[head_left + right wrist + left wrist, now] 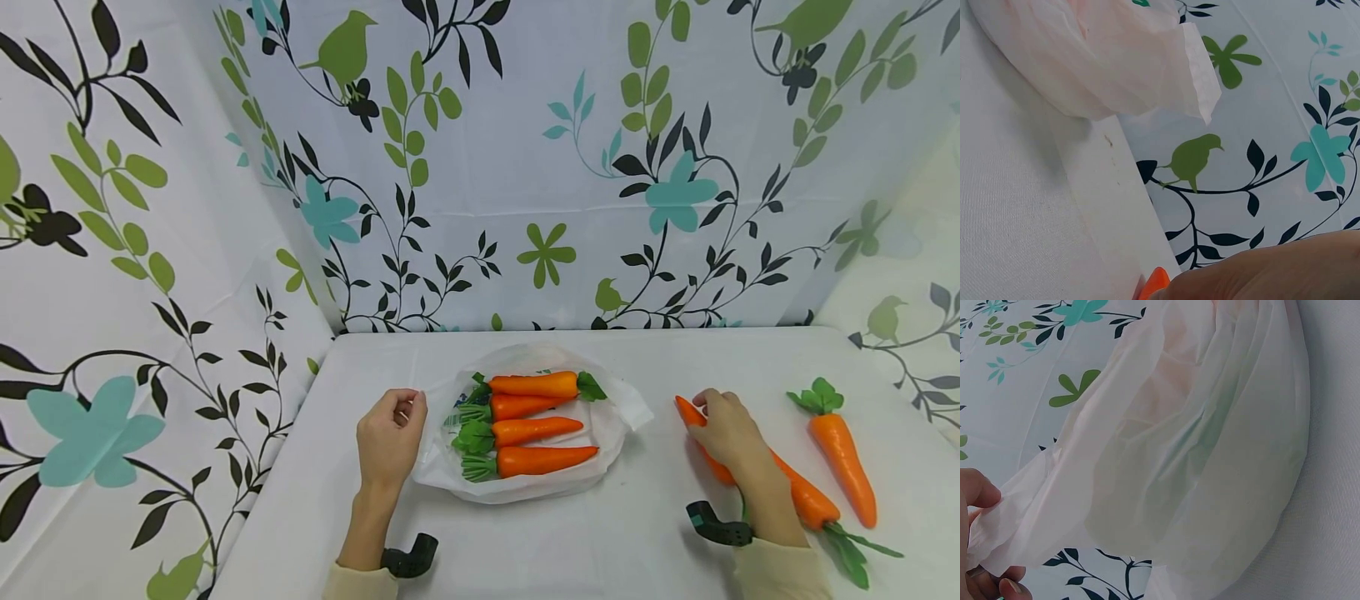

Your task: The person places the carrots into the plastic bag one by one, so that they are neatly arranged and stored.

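A white plastic bag (525, 490) lies spread on the table with several orange toy carrots (543, 460) in a stack inside its mouth. My left hand (390, 437) pinches the bag's left edge; the left wrist view shows thumb and fingers on the thin plastic (1166, 487). Over at the right, my right hand (726, 429) grips a carrot (708, 458), its tip poking out past the fingers. Part of that carrot is hidden under the hand and wrist. In the right wrist view only an orange tip (1155, 284) shows beside the hand.
Two more carrots lie right of my right hand: one (813, 504) partly behind the forearm, another (843, 467) farther right with leaves pointing away. The white table (562, 550) ends at a patterned cloth (465, 208) behind and at the sides.
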Action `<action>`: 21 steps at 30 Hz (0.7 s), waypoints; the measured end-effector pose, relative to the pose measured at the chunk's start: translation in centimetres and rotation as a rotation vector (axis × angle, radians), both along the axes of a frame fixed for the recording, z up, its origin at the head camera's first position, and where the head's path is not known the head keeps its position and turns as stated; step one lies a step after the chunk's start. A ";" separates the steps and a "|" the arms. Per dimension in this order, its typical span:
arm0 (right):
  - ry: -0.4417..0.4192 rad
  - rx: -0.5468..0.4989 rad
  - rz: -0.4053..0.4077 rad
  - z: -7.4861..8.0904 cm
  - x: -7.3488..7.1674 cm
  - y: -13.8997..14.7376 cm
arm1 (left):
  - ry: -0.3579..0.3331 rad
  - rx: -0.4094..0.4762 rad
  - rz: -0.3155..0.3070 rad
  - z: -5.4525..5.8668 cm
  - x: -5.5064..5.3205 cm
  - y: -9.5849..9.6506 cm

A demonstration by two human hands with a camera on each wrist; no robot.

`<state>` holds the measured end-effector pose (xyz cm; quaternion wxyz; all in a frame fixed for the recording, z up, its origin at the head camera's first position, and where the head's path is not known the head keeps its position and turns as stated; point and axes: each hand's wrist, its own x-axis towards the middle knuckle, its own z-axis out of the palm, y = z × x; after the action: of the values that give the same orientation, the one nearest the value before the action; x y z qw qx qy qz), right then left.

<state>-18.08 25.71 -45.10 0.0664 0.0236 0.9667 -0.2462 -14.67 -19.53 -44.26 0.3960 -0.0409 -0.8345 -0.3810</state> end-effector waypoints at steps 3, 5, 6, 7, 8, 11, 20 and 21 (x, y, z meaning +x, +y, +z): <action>-0.014 -0.004 0.001 0.0 0.0 0.0 | -0.002 0.002 -0.003 0.0 0.0 0.0; -0.031 0.007 -0.002 0.1 0.0 0.1 | -0.003 0.002 -0.004 0.0 -0.1 0.0; -0.040 0.015 -0.004 0.1 0.0 0.2 | -0.004 0.003 -0.004 0.0 -0.1 0.0; -0.051 0.025 -0.007 0.1 0.0 0.2 | -0.004 0.002 -0.004 0.0 -0.1 0.0; -0.064 0.035 -0.010 0.2 0.0 0.2 | -0.003 0.000 -0.003 0.0 -0.1 0.0; -0.102 0.062 -0.017 0.4 -0.1 0.4 | 0.005 -0.007 0.000 0.0 -0.1 0.0; -0.152 0.099 -0.014 1.0 -0.1 0.5 | 0.006 -0.005 0.004 0.1 0.0 0.1; -0.151 0.098 -0.014 1.0 0.0 0.5 | 0.005 -0.005 0.004 0.1 0.0 0.1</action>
<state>-18.13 26.18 -44.11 0.1362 0.0520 0.9696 -0.1965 -14.69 -19.41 -44.14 0.3990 -0.0410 -0.8344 -0.3780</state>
